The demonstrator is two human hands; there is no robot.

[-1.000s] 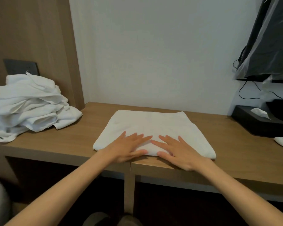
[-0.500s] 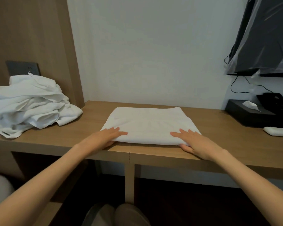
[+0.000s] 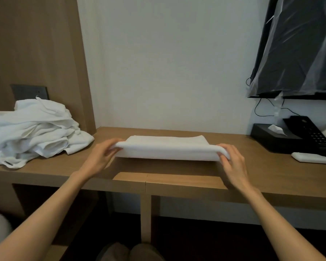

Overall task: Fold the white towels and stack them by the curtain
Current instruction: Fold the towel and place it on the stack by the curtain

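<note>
One folded towel [image 3: 167, 149] is being held with its near edge up off the desk [image 3: 252, 178]. The left hand [image 3: 100, 159] and the right hand [image 3: 233, 162] are each gripping a near corner. Many more in the pile [image 3: 32, 129] on the left are waiting unfolded. No curtain is showing, so I think the stacking is not yet done.

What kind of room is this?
Most likely a hotel room: a black desk phone and black tissue box sit on a long built-in wooden desk, a wall-mounted TV hangs above, and a heap of plain white towels waits at the left.

no text or label can be read.
</note>
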